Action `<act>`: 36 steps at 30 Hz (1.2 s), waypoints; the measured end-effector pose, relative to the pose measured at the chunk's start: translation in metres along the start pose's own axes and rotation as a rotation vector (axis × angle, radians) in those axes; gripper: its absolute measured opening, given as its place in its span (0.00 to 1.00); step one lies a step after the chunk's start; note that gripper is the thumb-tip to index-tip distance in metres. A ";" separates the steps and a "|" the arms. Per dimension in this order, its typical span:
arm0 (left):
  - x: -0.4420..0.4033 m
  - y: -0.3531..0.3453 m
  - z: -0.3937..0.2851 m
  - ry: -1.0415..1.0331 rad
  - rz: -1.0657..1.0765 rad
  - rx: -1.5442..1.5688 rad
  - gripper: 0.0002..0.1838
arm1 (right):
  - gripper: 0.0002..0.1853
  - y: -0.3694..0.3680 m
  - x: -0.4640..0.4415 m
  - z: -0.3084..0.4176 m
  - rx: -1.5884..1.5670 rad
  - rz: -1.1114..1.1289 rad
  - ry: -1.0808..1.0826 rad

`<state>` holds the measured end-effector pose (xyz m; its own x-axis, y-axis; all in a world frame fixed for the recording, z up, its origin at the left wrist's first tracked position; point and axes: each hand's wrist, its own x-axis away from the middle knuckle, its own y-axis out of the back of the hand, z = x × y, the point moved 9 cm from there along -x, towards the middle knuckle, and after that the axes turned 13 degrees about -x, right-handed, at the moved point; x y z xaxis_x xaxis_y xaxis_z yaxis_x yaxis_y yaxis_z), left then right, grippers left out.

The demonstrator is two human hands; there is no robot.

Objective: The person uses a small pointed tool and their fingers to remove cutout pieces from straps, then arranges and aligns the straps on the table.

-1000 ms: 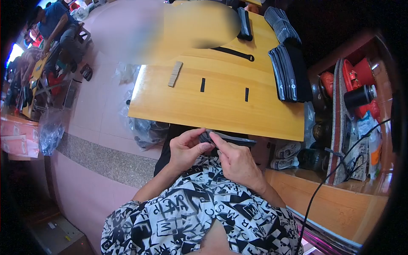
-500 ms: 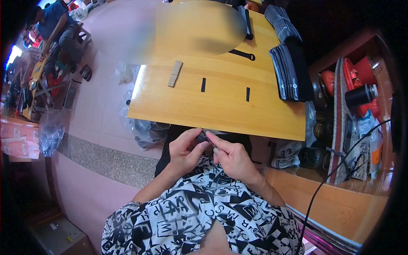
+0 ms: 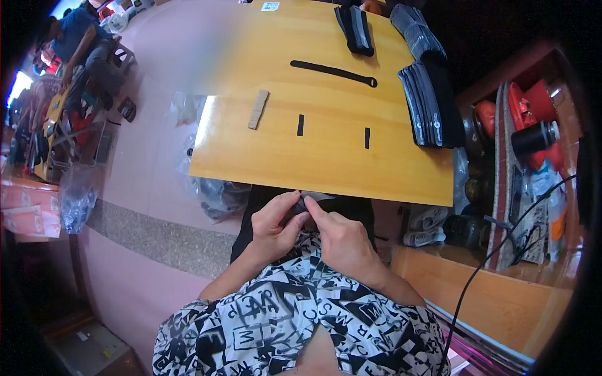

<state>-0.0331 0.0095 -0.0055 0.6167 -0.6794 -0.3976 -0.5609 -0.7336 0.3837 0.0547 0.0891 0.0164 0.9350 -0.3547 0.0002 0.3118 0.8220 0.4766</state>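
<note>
A small dark thing (image 3: 303, 203) is held in the lower middle of the frame, just below the near edge of the yellow table (image 3: 251, 153). It is mostly covered by fingers, so its full shape cannot be told. It is pinched between the thumb and pointing finger of the left hand (image 3: 273, 224). It is touched by the pointing finger of the right hand (image 3: 346, 243); whether it is gripped by that hand too cannot be told, as the thumb is hidden. The 2 hands are held close together, in front of a black and white shirt (image 3: 282, 313).

On the table, 2 short black strips (image 3: 300, 125) are laid apart, 1 near the middle of the frame and 1 more to the right. A row of small tan pieces (image 3: 258, 109) is set to the left of them. Above the strips, a long black strap (image 3: 332, 73) is laid at a slant, with a hole at its right end. Higher up, a dark and gray bundle (image 3: 355, 31) is seen. In the upper right, a pile of folded black and gray things (image 3: 427, 106) is placed by the table's right edge, and a gray bundle (image 3: 417, 32) is seen just above it.

White shoes (image 3: 425, 227) can be seen below the table's right corner. At the far right, red things (image 3: 536, 103) and a black can (image 3: 533, 139) are kept on a shelf. In the upper left, a seated person (image 3: 78, 41) is seen.
</note>
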 end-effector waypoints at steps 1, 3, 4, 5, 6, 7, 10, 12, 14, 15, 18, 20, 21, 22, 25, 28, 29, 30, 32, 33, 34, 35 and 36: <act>-0.001 0.000 -0.001 -0.012 0.002 -0.016 0.19 | 0.28 0.000 0.002 0.006 0.116 -0.002 -0.003; -0.003 0.001 -0.004 -0.004 -0.001 -0.038 0.18 | 0.27 0.000 0.002 0.009 0.210 -0.013 0.005; -0.003 0.001 -0.004 0.017 -0.007 -0.045 0.18 | 0.27 -0.002 0.001 0.008 0.187 -0.021 0.017; -0.003 0.002 -0.003 0.038 -0.014 -0.052 0.18 | 0.26 -0.002 -0.001 0.006 0.164 -0.028 0.029; -0.002 0.002 -0.002 0.041 -0.032 -0.023 0.18 | 0.26 -0.003 -0.003 -0.007 -0.047 -0.011 -0.063; 0.000 0.001 0.000 0.045 -0.052 0.004 0.19 | 0.27 -0.005 -0.005 -0.019 -0.259 0.008 -0.155; 0.001 -0.001 0.003 0.055 -0.072 0.059 0.19 | 0.25 -0.002 -0.006 -0.020 -0.415 -0.026 -0.168; 0.000 -0.003 0.002 0.061 -0.052 0.056 0.18 | 0.24 0.003 -0.004 -0.009 -0.228 -0.061 -0.064; 0.000 -0.003 0.000 0.069 -0.016 0.024 0.18 | 0.21 0.004 -0.001 0.005 0.091 -0.072 0.066; 0.000 -0.002 0.000 0.083 -0.006 0.024 0.18 | 0.20 0.004 -0.002 0.003 0.049 -0.073 0.080; -0.001 -0.001 -0.002 0.062 0.010 0.016 0.18 | 0.18 0.004 -0.007 -0.008 -0.151 -0.046 0.085; -0.003 0.001 -0.006 -0.035 0.013 0.011 0.18 | 0.17 0.007 -0.009 -0.015 -0.381 0.011 0.030; -0.005 0.001 -0.009 -0.068 0.025 -0.003 0.18 | 0.17 0.006 -0.010 -0.023 -0.427 0.066 -0.067; -0.008 0.001 -0.012 -0.100 0.037 -0.016 0.18 | 0.17 0.006 -0.010 -0.028 -0.472 0.120 -0.164; -0.011 -0.001 -0.015 -0.063 0.050 0.021 0.19 | 0.17 0.009 -0.012 -0.020 -0.411 0.110 -0.079; -0.007 -0.004 -0.003 0.020 0.031 0.036 0.19 | 0.18 0.007 -0.012 -0.008 -0.268 -0.016 0.149; -0.006 -0.005 0.002 0.043 0.024 0.030 0.19 | 0.19 0.009 -0.011 -0.004 -0.224 -0.065 0.218; -0.007 -0.005 0.001 0.032 0.034 0.047 0.20 | 0.16 0.012 -0.014 -0.001 -0.300 -0.024 0.119; -0.009 -0.004 -0.002 0.016 0.054 0.076 0.21 | 0.16 0.008 -0.011 -0.018 -0.490 -0.039 -0.003; -0.009 -0.005 -0.001 0.046 0.053 0.141 0.22 | 0.16 0.005 -0.009 -0.026 -0.584 -0.046 -0.066; -0.009 -0.006 0.000 0.075 0.054 0.208 0.23 | 0.16 0.003 -0.007 -0.031 -0.663 -0.049 -0.110; -0.009 -0.008 0.001 0.104 0.054 0.276 0.24 | 0.15 0.002 -0.005 -0.035 -0.742 -0.052 -0.154; -0.007 -0.011 0.008 0.205 0.068 0.382 0.24 | 0.15 0.001 -0.003 -0.040 -0.820 -0.056 -0.199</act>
<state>-0.0356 0.0218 -0.0139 0.6469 -0.7376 -0.1935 -0.7440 -0.6662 0.0519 0.0589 0.1091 -0.0182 0.8911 -0.4135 0.1871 0.4530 0.8364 -0.3087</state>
